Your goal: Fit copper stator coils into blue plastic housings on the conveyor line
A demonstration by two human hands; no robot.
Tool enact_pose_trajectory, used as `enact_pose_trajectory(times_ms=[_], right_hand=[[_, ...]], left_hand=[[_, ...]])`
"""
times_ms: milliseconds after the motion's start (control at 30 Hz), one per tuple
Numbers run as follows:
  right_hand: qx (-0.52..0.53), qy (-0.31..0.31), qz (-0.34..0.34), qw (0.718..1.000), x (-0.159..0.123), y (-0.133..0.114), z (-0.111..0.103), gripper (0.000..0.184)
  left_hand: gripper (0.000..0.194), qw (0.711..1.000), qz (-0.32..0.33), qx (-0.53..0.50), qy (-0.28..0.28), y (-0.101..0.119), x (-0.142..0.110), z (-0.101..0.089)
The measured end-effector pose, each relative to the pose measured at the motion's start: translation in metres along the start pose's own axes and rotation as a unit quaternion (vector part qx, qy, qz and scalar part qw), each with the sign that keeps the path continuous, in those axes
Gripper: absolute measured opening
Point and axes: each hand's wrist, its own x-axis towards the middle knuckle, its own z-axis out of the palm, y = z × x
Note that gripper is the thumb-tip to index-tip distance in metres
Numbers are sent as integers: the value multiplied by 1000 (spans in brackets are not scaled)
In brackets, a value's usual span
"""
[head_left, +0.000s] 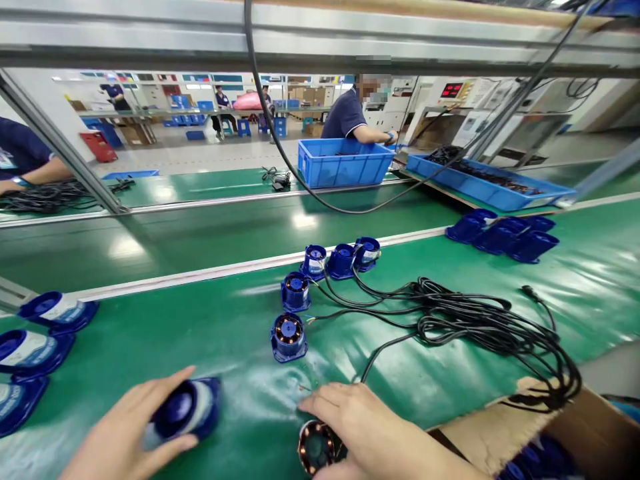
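Left hand cupped around a dark blue round plastic housing; right hand palm-down, clasping a copper-wound motor core beneath.

Factory assembly hall: long green conveyor belt, green tabletop, blue parts bins, rows of blue motor units, uniformed co-workers at stations.

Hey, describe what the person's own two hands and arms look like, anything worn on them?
Both are bare. The left hand shows no glove, ring or watch, and no sleeve reaches the part of the forearm in view. The right hand is also ungloved, with short plain nails and no ring; its wrist and forearm run to the bottom edge uncovered, with no strap, band or cuff in sight.
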Motion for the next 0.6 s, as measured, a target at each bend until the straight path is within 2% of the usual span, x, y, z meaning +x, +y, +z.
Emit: enact_pose_trajectory(times_ms=[33,100,200,300,400,500,567,600], right_hand=[[-14,-2,4,1000,-3,0,3,74],[-62,-3,11,998,-6,0,11,71],[-123,-1,-14,992,-11,3,20,70],[-145,53,-40,987,-22,2,8,67],[-115,192,-28,974,-34,-6,-25,68],[-94,313,-13,945,-34,-15,-56,68],[-95,342,-2,935,-26,-16,-67,70],[-100,336,10,937,-22,-16,-69,70]], left_hand=[[70,999,39,-25,-18,22,13,12],[72,992,74,-85,-56,65,35,31],[73,982,105,-145,-60,111,57,52],[75,976,125,-165,-63,131,68,66],[76,971,132,-185,-80,144,80,77],[70,964,142,-209,-88,159,94,85],[66,956,154,-235,-86,169,103,90],[64,952,158,-249,-87,173,106,93]])
